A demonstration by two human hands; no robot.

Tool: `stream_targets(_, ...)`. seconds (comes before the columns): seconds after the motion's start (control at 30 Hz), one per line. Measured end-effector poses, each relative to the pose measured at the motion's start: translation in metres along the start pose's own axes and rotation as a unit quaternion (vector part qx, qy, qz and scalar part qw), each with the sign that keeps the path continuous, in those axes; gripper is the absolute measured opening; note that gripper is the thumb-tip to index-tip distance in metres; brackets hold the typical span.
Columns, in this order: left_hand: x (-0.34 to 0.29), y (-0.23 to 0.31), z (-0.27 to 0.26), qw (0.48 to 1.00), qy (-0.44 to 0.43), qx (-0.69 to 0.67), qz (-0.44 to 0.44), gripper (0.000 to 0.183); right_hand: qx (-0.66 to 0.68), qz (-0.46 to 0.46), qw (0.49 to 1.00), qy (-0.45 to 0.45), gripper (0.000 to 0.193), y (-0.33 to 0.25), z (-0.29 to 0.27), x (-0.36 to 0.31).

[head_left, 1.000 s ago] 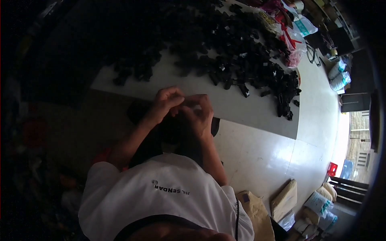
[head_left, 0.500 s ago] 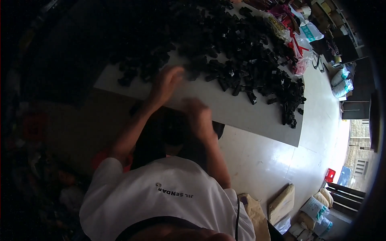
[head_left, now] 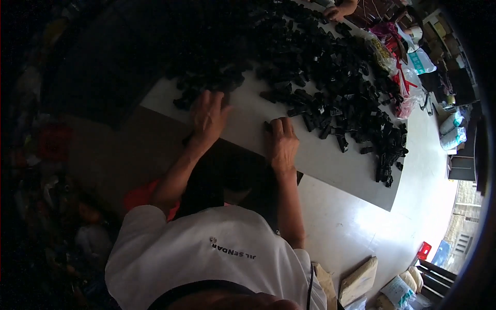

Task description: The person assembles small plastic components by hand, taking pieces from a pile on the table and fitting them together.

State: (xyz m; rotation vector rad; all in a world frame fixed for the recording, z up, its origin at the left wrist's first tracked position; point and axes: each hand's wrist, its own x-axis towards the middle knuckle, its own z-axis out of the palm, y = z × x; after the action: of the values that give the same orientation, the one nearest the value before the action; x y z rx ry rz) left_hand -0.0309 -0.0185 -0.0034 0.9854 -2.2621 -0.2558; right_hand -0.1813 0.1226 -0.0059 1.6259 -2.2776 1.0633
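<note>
A large heap of small black plastic parts covers the far side of a white table. My left hand is over the table's near left edge, its fingers stretched toward the closest parts of the left-hand pile. Its thumb stands apart, and nothing shows in its grasp. To the right, my right hand rests low by the near edge with bent fingers. A small black part pokes out at its thumb side, mostly hidden by the fingers.
Across the table, another person's hand reaches in at the heap's far edge. Plastic bags lie at the table's right far side. A red stool or bin is left of my legs. Cardboard and sacks stand on the floor at right.
My hands have moved apart: the right one has come down to the table with a black part, the left has reached the left pile's edge. Another person's hand has appeared. The view has shifted slightly.
</note>
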Motion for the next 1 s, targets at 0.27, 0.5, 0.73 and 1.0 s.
stream_targets(0.27,-0.007,0.008,0.020,0.994,0.039,-0.028,0.103,0.034,0.117,0.116,0.986,-0.020,0.028,0.003,-0.002,-0.006)
stream_targets(0.5,-0.015,0.026,0.022,0.879,-0.137,-0.440,-0.122,0.021,0.271,0.195,0.943,-0.008,0.030,-0.003,-0.007,0.006)
stream_targets(0.73,-0.023,0.029,0.021,0.747,-0.273,-0.567,-0.214,0.022,0.355,0.092,0.930,-0.024,0.022,-0.008,-0.007,-0.001)
stream_targets(1.0,-0.015,0.032,0.001,0.686,-0.327,-0.626,-0.172,0.025,0.314,0.034,0.947,-0.066,0.018,-0.007,-0.017,-0.005)
